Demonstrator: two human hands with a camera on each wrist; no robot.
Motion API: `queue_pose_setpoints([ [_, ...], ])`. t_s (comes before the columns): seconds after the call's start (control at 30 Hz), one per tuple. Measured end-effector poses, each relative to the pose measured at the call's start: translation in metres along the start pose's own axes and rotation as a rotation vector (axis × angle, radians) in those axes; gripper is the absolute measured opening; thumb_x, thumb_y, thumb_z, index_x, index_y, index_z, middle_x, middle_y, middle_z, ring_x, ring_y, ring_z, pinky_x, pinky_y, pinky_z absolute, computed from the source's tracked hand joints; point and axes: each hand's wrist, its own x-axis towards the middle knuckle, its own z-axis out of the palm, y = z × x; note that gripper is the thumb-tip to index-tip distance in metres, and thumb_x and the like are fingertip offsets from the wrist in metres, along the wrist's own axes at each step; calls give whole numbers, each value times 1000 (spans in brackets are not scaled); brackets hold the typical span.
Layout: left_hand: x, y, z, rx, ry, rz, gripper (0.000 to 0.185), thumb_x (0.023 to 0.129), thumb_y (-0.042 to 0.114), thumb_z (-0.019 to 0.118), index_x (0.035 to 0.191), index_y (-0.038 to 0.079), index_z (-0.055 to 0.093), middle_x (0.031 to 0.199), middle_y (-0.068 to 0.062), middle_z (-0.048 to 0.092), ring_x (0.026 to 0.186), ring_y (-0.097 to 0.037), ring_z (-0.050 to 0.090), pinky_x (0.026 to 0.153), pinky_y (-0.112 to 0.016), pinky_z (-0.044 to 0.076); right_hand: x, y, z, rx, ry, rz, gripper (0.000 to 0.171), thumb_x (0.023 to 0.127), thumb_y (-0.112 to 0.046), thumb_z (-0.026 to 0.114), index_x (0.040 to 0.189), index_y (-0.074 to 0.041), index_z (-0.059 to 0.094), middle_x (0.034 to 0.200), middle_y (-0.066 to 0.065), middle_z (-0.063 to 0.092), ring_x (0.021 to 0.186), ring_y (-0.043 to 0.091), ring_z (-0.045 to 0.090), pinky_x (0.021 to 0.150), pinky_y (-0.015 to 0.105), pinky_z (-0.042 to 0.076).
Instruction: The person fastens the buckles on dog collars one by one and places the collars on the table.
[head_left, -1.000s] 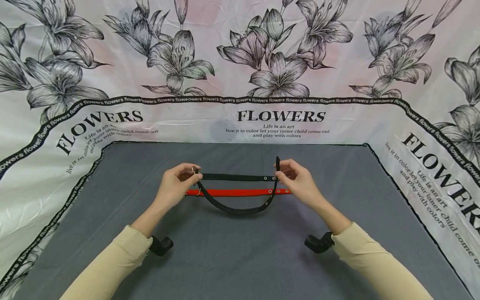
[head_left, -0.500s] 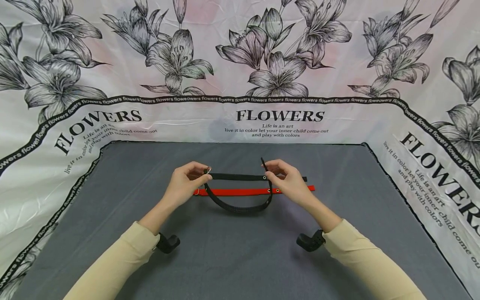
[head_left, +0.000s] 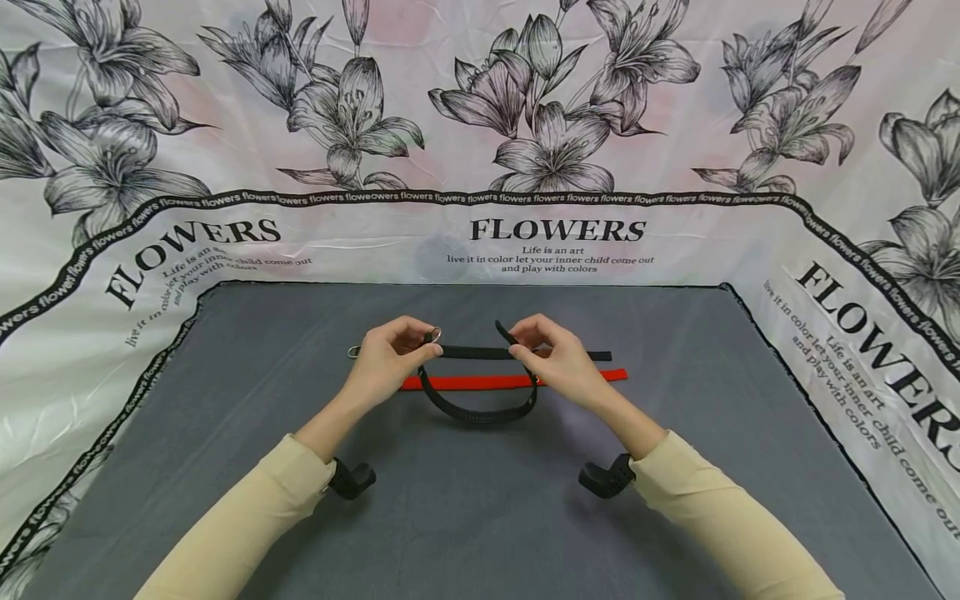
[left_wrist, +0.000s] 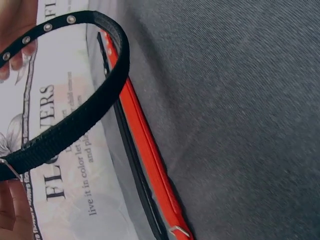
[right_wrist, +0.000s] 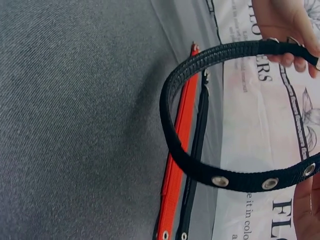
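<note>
A black pet collar (head_left: 478, 415) with metal eyelets hangs in a U-shaped loop between my two hands, above the table. My left hand (head_left: 384, 357) pinches its buckle end, where a metal ring shows at the fingertips. The other end is pinched by my right hand (head_left: 561, 360), its tip sticking up past the fingers. In the right wrist view several silver eyelets run along the collar (right_wrist: 245, 185) near my right fingers. Behind the loop, a red collar (head_left: 465, 383) lies flat on the table, and just beyond it a second black collar (head_left: 480, 353), partly hidden by my hands.
Grey cloth (head_left: 480, 517) covers the table. Beyond it rises white fabric (head_left: 375, 242) printed with flowers and lettering, also along both sides. A black wrist device (head_left: 352, 479) sits at the left cuff, another wrist device (head_left: 606, 477) at the right.
My hands have moved closer together, the left going right and the right going left. The held collar's loop has narrowed. Both lying collars stay put, with their ends now more exposed.
</note>
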Motion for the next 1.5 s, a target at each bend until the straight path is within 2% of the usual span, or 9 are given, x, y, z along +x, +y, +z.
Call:
queue_pose_setpoints([
  [0.13, 1, 4, 5, -10, -15, 1, 27, 82, 22, 71, 106, 11, 66, 104, -8, 65, 86, -21, 61, 72, -30, 50, 1, -2, 5, -38, -33, -23, 17, 89, -18, 62, 105, -17, 59, 94, -1, 60, 84, 13, 55, 70, 30, 49],
  [0.27, 3, 1, 10, -23, -22, 29, 28, 80, 28, 72, 104, 16, 67, 99, -2, 66, 80, -19, 59, 64, -28, 48, 3, 2, 10, -66, -50, -59, 18, 88, -23, 63, 105, -20, 59, 96, -4, 60, 85, 11, 55, 73, 30, 49],
  [0.57, 2, 7, 20, -44, -62, 56, 23, 79, 29, 72, 100, 21, 67, 95, 3, 67, 72, -16, 61, 56, -27, 48, 4, -3, 17, -75, -64, -80, 20, 86, -17, 65, 105, -12, 60, 92, 2, 59, 83, 14, 54, 73, 31, 49],
  [0.83, 2, 9, 29, 3, -57, 115, 20, 78, 28, 73, 97, 23, 67, 87, 6, 65, 62, -17, 53, 51, -26, 42, -4, -41, 15, -94, -63, -91, 18, 86, -5, 63, 103, -1, 60, 92, 10, 57, 83, 21, 53, 74, 37, 48],
  [1.03, 1, 8, 33, 40, -74, 166, 21, 79, 29, 73, 97, 22, 66, 90, 6, 64, 66, -14, 56, 54, -27, 45, -6, -45, 16, -87, -58, -113, 18, 85, -4, 64, 102, 0, 60, 92, 12, 58, 82, 23, 55, 74, 41, 48],
  [1.33, 0, 10, 34, 34, -72, 180, 22, 87, 24, 64, 108, 19, 67, 92, 3, 63, 71, -13, 59, 61, -28, 49, -7, -43, 17, -90, -12, -118, 16, 86, -4, 64, 101, 0, 60, 93, 11, 59, 82, 22, 55, 73, 38, 48],
  [1.5, -2, 10, 35, 24, -47, 170, 24, 86, 23, 66, 110, 19, 64, 93, 3, 64, 78, -11, 62, 67, -29, 51, -6, -39, 19, -81, 7, -153, 16, 85, -2, 64, 100, 0, 60, 92, 12, 60, 80, 23, 56, 71, 39, 49],
])
